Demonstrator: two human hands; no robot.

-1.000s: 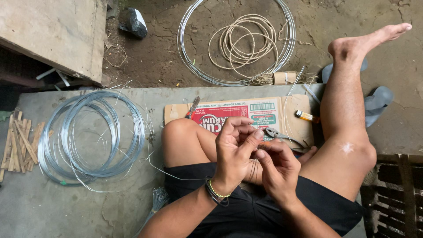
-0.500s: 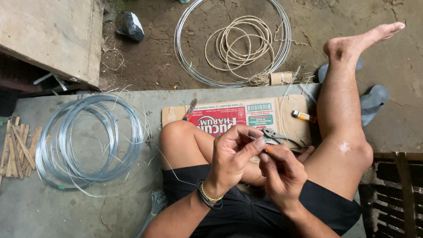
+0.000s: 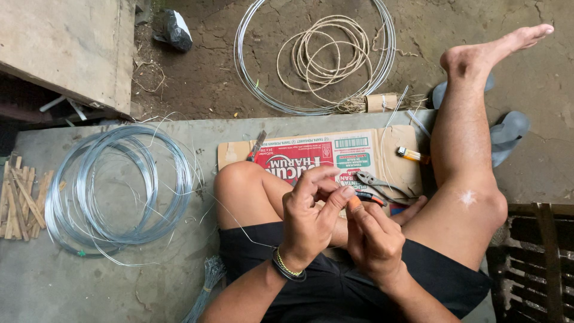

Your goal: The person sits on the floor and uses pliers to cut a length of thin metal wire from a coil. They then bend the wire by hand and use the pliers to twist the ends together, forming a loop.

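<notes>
Left hand [image 3: 308, 218]: fingers curled, thumb and forefinger pinching a thin wire [image 3: 239, 222] that trails left over the knee. Right hand [image 3: 373, 239]: closed, fingertips meeting the left hand's; what it grips is too small to tell. Pliers [image 3: 376, 182]: on flattened cardboard [image 3: 359, 149], just beyond the hands. Wire coil [image 3: 116, 188]: on the concrete surface [image 3: 89, 281], left. Rope coil [image 3: 329, 54]: on the earth floor beyond. Wooden sticks [image 3: 18, 203]: far left.

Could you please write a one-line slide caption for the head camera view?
Seated on cardboard, left hand and right hand pinch thin wire; pliers and wire coil nearby.
</notes>
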